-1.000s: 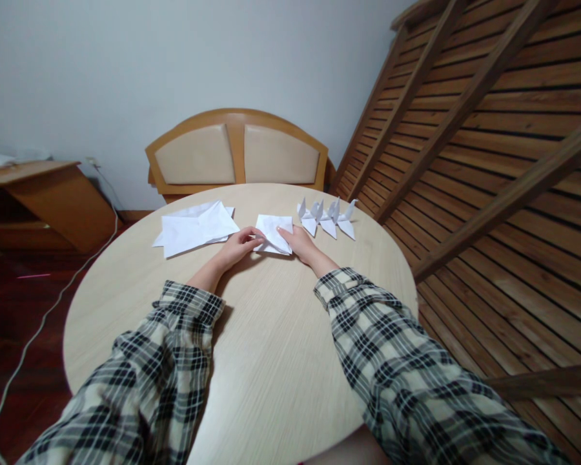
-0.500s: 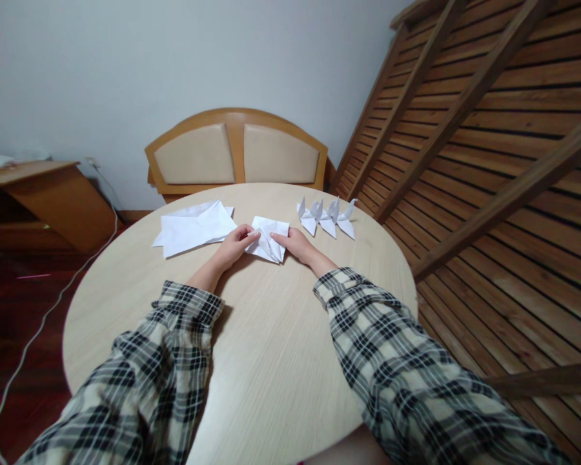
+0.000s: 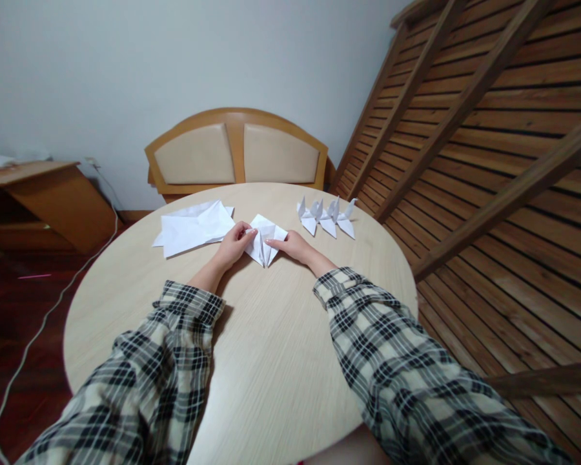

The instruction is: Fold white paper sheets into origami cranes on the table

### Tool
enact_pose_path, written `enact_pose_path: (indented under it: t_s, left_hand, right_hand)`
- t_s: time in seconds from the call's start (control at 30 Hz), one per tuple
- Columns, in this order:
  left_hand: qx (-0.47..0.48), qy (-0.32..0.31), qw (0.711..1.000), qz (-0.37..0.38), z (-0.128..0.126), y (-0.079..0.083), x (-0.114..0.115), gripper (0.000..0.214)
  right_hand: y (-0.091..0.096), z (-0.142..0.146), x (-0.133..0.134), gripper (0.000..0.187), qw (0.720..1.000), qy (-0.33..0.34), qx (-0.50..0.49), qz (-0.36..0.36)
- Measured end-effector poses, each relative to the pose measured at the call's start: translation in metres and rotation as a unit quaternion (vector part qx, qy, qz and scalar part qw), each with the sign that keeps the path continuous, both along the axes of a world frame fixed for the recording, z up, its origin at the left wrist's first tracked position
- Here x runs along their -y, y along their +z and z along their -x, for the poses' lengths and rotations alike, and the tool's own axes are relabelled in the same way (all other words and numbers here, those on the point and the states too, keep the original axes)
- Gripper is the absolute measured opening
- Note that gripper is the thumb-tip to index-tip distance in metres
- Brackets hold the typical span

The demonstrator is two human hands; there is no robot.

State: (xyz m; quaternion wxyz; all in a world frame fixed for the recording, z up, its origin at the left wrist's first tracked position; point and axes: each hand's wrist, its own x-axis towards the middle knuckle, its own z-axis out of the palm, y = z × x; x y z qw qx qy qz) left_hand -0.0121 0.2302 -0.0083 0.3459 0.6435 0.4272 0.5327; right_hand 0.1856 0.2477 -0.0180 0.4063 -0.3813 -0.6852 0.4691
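A partly folded white paper (image 3: 265,240) sits on the round light-wood table (image 3: 252,361), pinched up into a pointed shape. My left hand (image 3: 233,247) grips its left side with fingers closed on the fold. My right hand (image 3: 293,245) holds its right side, fingers closed on the paper. Both arms wear checked sleeves.
A stack of flat white sheets (image 3: 193,227) lies left of my hands. Two folded paper cranes (image 3: 326,217) stand to the right. A padded wooden chair (image 3: 237,155) is behind the table. Slatted wood panels (image 3: 489,161) lean at right; a cable (image 3: 39,323) runs on the floor at left.
The paper lay flat under my fingers a second ago; both hands have drawn closer and squeezed it together, so it now stands up folded to a point.
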Motion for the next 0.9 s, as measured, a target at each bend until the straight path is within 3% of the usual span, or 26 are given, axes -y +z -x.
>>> enact_pose_path:
  t_s: [0.47,0.67,0.9]
  left_hand:
    - [-0.11,0.113,0.985,-0.07,-0.003,0.004,0.003,0.013]
    - [-0.131,0.147,0.975,-0.107,-0.005,0.004,0.004,0.013]
    - [-0.07,0.151,0.978,-0.129,-0.001,0.0,-0.002,0.007]
  right_hand:
    - [0.001,0.006,0.001,0.02,1.0,0.008,-0.007,0.013]
    - [0.001,0.014,0.003,0.037,0.999,0.04,-0.013,0.02]
    - [0.001,0.013,0.002,0.011,0.995,0.081,0.015,0.053]
